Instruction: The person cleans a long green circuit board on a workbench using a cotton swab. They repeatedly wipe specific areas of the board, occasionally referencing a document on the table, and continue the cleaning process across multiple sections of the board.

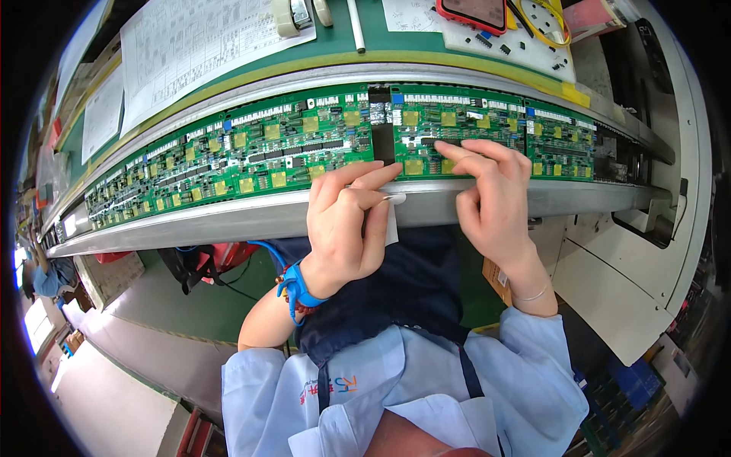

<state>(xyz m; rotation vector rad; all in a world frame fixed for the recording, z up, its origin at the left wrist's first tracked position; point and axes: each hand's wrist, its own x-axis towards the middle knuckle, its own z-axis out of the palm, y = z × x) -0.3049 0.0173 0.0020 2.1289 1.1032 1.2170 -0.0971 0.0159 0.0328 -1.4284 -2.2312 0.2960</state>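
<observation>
A row of green circuit boards (304, 156) lies along a metal rail in front of me, filled with yellow square parts, white connectors and black chips. My left hand (343, 221) is closed in a pinch at the rail's near edge, with a small white strip (393, 225) at its thumb and fingertips. One of its fingers reaches out to the near left corner of the right-hand circuit board (422, 122). Over that same board is my right hand (495, 186), fingers stretched and thumb apart. Its index fingertip touches or nearly touches a black chip near the board's middle.
The near metal rail (266, 220) runs between me and the boards. Beyond the far rail are printed sheets (198, 57), a tape roll (286, 17), a white pen-like stick (355, 27), a red-cased phone (474, 14) and loose black chips on a white pad (525, 49).
</observation>
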